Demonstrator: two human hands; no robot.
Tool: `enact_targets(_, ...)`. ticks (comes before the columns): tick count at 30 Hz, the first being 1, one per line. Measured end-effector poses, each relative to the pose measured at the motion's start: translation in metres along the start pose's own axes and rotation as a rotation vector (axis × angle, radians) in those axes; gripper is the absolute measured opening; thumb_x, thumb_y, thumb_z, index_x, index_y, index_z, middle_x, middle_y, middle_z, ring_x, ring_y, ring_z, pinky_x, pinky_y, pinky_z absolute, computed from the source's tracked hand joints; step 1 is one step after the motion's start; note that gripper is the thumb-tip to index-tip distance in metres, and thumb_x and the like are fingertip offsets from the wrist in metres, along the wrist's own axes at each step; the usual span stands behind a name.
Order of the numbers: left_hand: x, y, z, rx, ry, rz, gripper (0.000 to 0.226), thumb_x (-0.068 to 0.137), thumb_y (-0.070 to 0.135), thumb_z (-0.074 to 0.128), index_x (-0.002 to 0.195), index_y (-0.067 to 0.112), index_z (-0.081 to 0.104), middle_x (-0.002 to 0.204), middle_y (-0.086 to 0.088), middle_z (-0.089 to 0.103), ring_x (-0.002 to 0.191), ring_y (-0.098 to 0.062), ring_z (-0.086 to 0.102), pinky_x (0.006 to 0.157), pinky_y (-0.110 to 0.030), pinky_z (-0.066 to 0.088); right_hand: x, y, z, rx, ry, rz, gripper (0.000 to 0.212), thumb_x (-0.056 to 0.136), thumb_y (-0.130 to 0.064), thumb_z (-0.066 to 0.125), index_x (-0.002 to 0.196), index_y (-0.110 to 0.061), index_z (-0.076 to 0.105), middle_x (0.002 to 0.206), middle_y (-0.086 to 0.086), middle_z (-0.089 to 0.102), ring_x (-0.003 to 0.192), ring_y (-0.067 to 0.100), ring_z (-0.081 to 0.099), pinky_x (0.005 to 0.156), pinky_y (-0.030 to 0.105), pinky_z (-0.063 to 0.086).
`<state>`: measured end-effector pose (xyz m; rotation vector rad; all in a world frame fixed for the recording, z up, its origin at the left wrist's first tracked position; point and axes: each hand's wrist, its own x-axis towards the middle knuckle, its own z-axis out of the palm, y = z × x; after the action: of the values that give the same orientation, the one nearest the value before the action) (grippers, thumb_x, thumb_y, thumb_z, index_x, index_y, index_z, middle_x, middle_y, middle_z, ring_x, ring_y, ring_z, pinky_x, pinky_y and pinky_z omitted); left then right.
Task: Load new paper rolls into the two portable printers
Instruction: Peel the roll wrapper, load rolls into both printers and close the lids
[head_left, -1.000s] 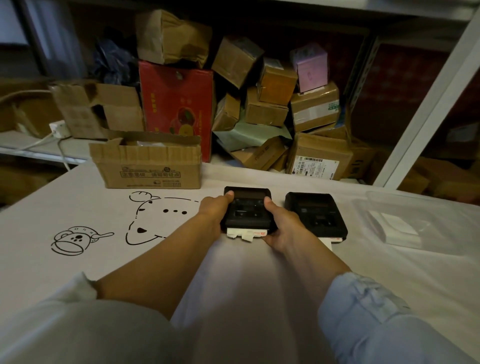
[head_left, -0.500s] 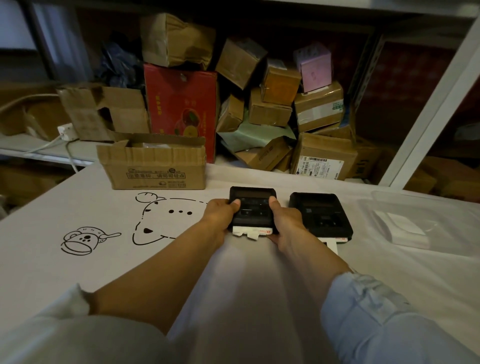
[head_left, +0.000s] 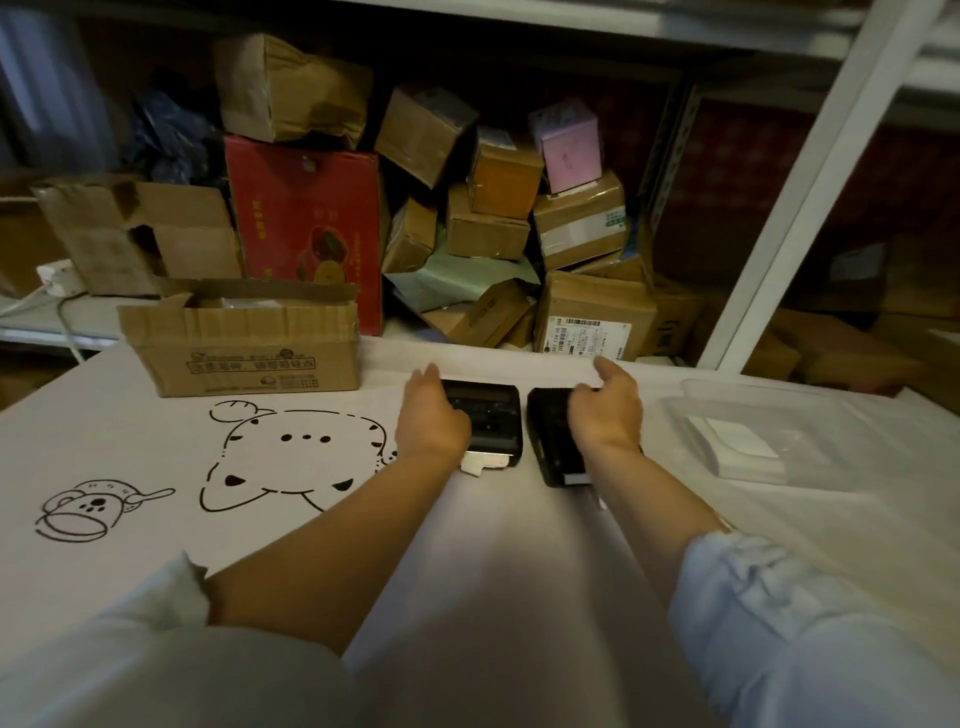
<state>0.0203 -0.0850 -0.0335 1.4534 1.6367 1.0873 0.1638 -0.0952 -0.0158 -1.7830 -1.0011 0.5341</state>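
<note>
Right hand (head_left: 605, 410) now over second printer (head_left: 550, 441)

The scene is dim and warm-toned. The white table (head_left: 519, 545) is the brightest area, lit softly from above and in front; no lamp shows. The shelves (head_left: 519, 156) behind sink into deep shadow, and the boxes (head_left: 488, 228) there lose detail. Both forearms cast soft, broad shadows toward the viewer. The clear tray (head_left: 779, 415) carries faint pale glare. The wide lens bends the shelf post (head_left: 810, 197) and stretches the sleeves (head_left: 805, 639), which are blurred at the bottom edge.
</note>
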Motion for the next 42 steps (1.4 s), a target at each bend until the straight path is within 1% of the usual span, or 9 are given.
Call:
enact_targets(2,-0.008,0.013,0.012,-0.048,-0.005,0.137,0.049,0.094,-0.001,0.043,0.141,0.014,0.039,0.135,-0.008,0.05,0.125,-0.025,0.049,0.108,-0.039,0.039,0.011,0.017,-0.015,-0.045,0.016,0.149,0.039,0.098,-0.019,0.044,0.136,-0.009,0.046,0.137,0.014,0.051,0.124,0.033,0.049,0.106,0.045,0.04)
enact_targets(7,-0.025,0.043,0.054,-0.183,-0.375,-0.188,0.033,0.098,0.013,0.042,0.129,0.003,0.047,0.125,-0.018,0.055,0.116,-0.031,0.054,0.101,-0.037,0.044,0.019,0.032,-0.039,0.075,-0.131,0.428,0.038,0.099,-0.037,0.044,0.121,-0.006,0.05,0.113,0.015,0.056,0.102,0.029,0.054,0.09,0.035,0.042)
enact_targets(11,-0.027,0.045,0.074,-0.287,-0.26,-0.298,0.033,0.099,0.014,0.041,0.13,0.006,0.048,0.124,-0.016,0.054,0.113,-0.03,0.055,0.097,-0.037,0.045,0.021,0.035,-0.046,0.162,-0.19,0.479,0.039,0.093,-0.045,0.054,0.109,-0.01,0.052,0.104,0.012,0.06,0.084,0.024,0.058,0.087,0.034,0.05)
enact_targets(16,-0.029,0.039,0.084,-0.442,-0.164,-0.333,0.031,0.098,0.014,0.045,0.128,0.019,0.044,0.117,-0.008,0.049,0.115,-0.03,0.052,0.099,-0.041,0.047,0.028,0.044,-0.049,0.262,-0.222,0.487,0.034,0.088,-0.043,0.063,0.103,-0.014,0.058,0.102,0.014,0.068,0.091,0.029,0.066,0.09,0.039,0.053)
enact_targets(19,-0.027,0.035,0.088,-0.458,-0.153,-0.334,0.037,0.095,0.014,0.051,0.132,0.02,0.047,0.131,-0.011,0.052,0.117,-0.03,0.053,0.101,-0.045,0.047,0.028,0.047,-0.052,0.307,-0.256,0.449,0.03,0.089,-0.038,0.063,0.103,-0.012,0.058,0.098,0.013,0.068,0.089,0.028,0.067,0.079,0.037,0.055)
enact_targets(26,-0.027,0.04,0.089,-0.394,-0.176,-0.274,0.039,0.096,0.007,0.049,0.134,0.013,0.048,0.126,-0.013,0.057,0.112,-0.031,0.058,0.099,-0.047,0.048,0.025,0.04,-0.055,0.327,-0.232,0.402,0.024,0.092,-0.024,0.061,0.111,-0.009,0.06,0.087,0.008,0.065,0.072,0.022,0.064,0.054,0.029,0.05)
enact_targets(32,-0.015,0.037,0.083,-0.215,-0.229,-0.218,0.035,0.094,-0.004,0.043,0.126,0.006,0.053,0.121,-0.017,0.057,0.112,-0.032,0.056,0.099,-0.045,0.047,0.021,0.046,-0.045,0.26,-0.211,0.288,0.022,0.097,-0.01,0.049,0.116,-0.009,0.062,0.102,0.01,0.065,0.09,0.024,0.062,0.085,0.034,0.052)
enact_targets(38,-0.008,0.032,0.07,0.001,-0.167,0.062,0.05,0.09,-0.006,0.048,0.133,0.019,0.051,0.132,-0.009,0.054,0.12,-0.029,0.053,0.103,-0.044,0.045,0.025,0.042,-0.044,0.189,-0.206,0.258,0.029,0.096,-0.006,0.05,0.125,-0.007,0.057,0.113,0.013,0.063,0.094,0.024,0.059,0.084,0.032,0.05)
enact_targets(42,0.009,0.016,0.034,0.271,-0.056,0.158,0.051,0.089,0.005,0.057,0.135,0.026,0.049,0.144,-0.007,0.041,0.129,-0.028,0.042,0.109,-0.042,0.037,0.024,0.048,-0.047,0.215,-0.204,0.306,0.05,0.094,-0.011,0.057,0.142,-0.009,0.041,0.137,0.012,0.051,0.117,0.028,0.054,0.101,0.037,0.044)
